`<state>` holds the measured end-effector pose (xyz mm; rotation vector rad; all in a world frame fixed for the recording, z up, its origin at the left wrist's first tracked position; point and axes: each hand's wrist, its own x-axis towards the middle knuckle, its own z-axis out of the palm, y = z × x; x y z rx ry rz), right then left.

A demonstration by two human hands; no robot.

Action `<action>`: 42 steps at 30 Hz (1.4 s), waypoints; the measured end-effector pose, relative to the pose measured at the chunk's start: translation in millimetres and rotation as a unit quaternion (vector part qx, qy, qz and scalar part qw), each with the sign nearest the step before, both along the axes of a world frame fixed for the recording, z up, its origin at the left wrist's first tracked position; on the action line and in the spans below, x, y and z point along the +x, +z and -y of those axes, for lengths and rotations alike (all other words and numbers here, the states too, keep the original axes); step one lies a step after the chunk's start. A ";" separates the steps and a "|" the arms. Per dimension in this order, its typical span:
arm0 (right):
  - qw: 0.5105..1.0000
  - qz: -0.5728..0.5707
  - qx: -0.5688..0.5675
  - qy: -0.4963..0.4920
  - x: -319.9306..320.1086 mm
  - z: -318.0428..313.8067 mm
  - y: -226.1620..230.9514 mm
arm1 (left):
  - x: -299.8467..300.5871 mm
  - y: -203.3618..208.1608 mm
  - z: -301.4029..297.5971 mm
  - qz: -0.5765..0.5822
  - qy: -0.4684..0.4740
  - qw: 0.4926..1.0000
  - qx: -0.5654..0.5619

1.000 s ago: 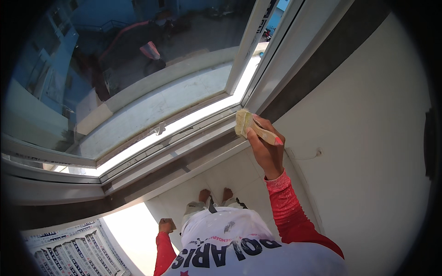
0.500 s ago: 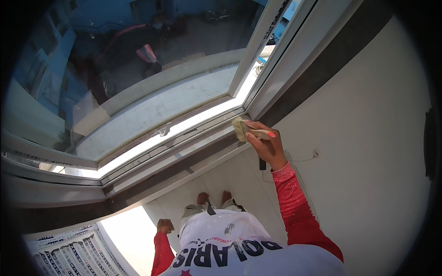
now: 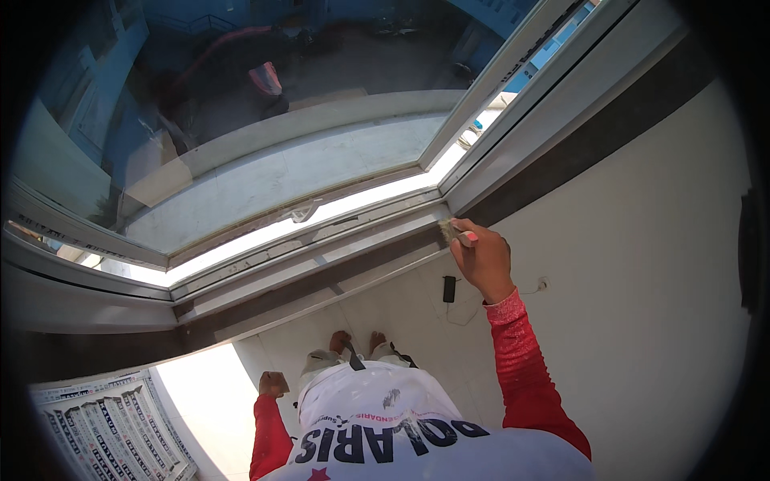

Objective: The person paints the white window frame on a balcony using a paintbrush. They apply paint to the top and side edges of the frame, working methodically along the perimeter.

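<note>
My right hand (image 3: 486, 260) is closed around the pale handle of a paintbrush (image 3: 448, 232), whose handle end is pinkish red. The brush's light bristles are at the right corner of the window frame's lower ledge (image 3: 385, 230), beside the dark wall band; whether they touch is unclear. Low at my side, my left hand (image 3: 273, 384) has its fingers curled, seemingly around a small, flat brownish piece that I cannot make out well. Above the ledge, the window sash (image 3: 297, 152) stands tilted away from its frame, with a light handle (image 3: 303, 212) on its lower rail.
A dark strip (image 3: 593, 132) runs around the window opening, next to a plain pale wall (image 3: 626, 264). On the tiled floor lies a black device (image 3: 449, 289), with a cable leading to a plug (image 3: 544, 283). Wrapped white frame pieces (image 3: 108, 433) are at the lower left.
My right hand has moved right and slightly down with the brush, its wrist turned so the bristles show less. The whole view has shifted a little, and the black device on the floor is now uncovered.
</note>
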<state>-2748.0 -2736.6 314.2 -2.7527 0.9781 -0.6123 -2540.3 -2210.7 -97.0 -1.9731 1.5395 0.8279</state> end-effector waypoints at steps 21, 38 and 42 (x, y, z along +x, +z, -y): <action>0.981 -0.191 0.017 0.004 30.8 31.5 18.0 | -52.8 -28.8 5.9 -0.034 0.103 0.994 0.000; 0.964 0.066 0.099 0.237 87.7 -89.0 -41.9 | -30.8 24.0 31.9 -0.001 0.007 1.000 0.002; 0.874 0.172 0.333 0.309 85.6 -95.6 -14.9 | -21.2 32.3 50.4 0.013 0.018 0.999 -0.040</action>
